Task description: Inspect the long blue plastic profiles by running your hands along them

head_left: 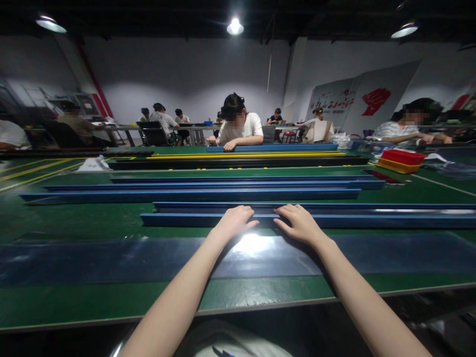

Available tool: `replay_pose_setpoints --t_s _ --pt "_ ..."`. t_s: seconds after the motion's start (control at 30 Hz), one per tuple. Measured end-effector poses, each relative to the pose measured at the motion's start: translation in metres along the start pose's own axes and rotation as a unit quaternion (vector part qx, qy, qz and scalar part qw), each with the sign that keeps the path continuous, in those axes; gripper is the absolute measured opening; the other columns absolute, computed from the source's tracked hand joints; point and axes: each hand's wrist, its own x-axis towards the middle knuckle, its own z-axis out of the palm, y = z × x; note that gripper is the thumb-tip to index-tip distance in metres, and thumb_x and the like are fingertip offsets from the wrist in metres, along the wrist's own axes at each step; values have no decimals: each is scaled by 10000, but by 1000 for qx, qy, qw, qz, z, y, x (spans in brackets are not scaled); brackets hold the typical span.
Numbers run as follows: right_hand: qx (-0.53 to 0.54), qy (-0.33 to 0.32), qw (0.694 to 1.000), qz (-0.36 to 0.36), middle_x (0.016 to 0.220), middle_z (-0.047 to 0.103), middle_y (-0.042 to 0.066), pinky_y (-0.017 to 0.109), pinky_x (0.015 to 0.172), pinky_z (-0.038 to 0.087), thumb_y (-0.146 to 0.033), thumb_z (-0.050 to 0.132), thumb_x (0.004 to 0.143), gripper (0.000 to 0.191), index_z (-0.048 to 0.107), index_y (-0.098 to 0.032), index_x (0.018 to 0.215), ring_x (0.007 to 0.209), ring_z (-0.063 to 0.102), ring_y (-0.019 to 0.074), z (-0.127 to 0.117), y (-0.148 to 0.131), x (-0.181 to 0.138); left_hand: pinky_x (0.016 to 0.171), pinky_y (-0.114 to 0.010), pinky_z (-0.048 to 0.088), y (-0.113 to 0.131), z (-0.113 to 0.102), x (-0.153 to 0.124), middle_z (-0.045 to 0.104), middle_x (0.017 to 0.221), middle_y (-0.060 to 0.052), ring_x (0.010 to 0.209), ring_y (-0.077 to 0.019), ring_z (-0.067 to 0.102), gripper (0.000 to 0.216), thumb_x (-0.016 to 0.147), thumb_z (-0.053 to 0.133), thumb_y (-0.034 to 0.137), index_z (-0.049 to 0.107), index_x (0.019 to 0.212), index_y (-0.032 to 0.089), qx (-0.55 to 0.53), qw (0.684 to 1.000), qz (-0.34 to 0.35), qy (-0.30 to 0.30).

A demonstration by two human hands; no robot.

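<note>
A long blue channel profile (372, 220) lies crosswise on the green table, its open groove facing up. Near its middle-left part, my left hand (236, 220) reaches over the near wall, fingers bent into the groove and thumb on the front side. My right hand (296, 223) grips the same profile a short way to the right, its thumb pointing toward the left one. The fingertips of both hands are partly hidden by the groove. Under my forearms, a clear plastic strip (156, 263) lies flat along the table, with bright lamp glare on it.
Several more blue profiles (186, 195) lie behind, then black profiles (238, 162) with a yellow strip (245, 155). A co-worker (241, 126) leans over the far side. Red and yellow bins (400, 161) stand at right. The green table's (111, 302) near edge is below my forearms.
</note>
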Motion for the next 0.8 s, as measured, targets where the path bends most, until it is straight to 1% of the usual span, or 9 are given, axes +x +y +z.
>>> replay_pose_setpoints --t_s 0.07,0.17,0.27,0.4,0.6,0.8 --pt "2 8 1000 -10 929 645 75 313 792 358 -351 429 865 258 611 -170 897 885 552 192 1 -2 2 746 -268 452 0 -1 0 610 945 -52 902 -184 577 258 856 439 391 573 897 174 1 1000 -3 3" --pt "5 13 1000 -22 885 638 71 302 757 353 -346 422 874 247 595 -170 860 849 549 185 2 -5 3 708 -271 447 2 -4 0 583 942 -53 817 -178 583 270 808 516 431 553 865 169 11 999 -40 16" --pt "1 16 1000 -27 845 628 68 292 720 352 -343 406 882 249 579 -173 826 811 541 183 3 -5 3 708 -284 437 3 -10 -1 579 904 -46 816 -189 575 305 760 570 466 544 845 174 27 997 -67 27" --pt "-6 17 1000 -24 827 617 67 286 700 352 -342 397 884 255 569 -172 806 779 529 181 4 -5 3 710 -282 423 3 -14 -2 591 848 -35 848 -195 561 299 746 584 472 545 802 181 40 997 -68 22" --pt "-6 8 1000 -16 788 599 65 282 686 354 -346 374 886 271 564 -177 793 752 520 177 3 -7 3 678 -275 415 3 -16 -3 599 855 -30 833 -189 558 279 756 576 462 541 799 189 33 997 -71 16" --pt "-4 -7 1000 -3 813 607 69 279 700 361 -337 375 883 262 568 -170 823 787 534 182 2 -8 3 733 -298 411 3 -14 -2 603 892 -55 880 -205 549 284 782 544 462 561 801 179 51 997 -54 14"
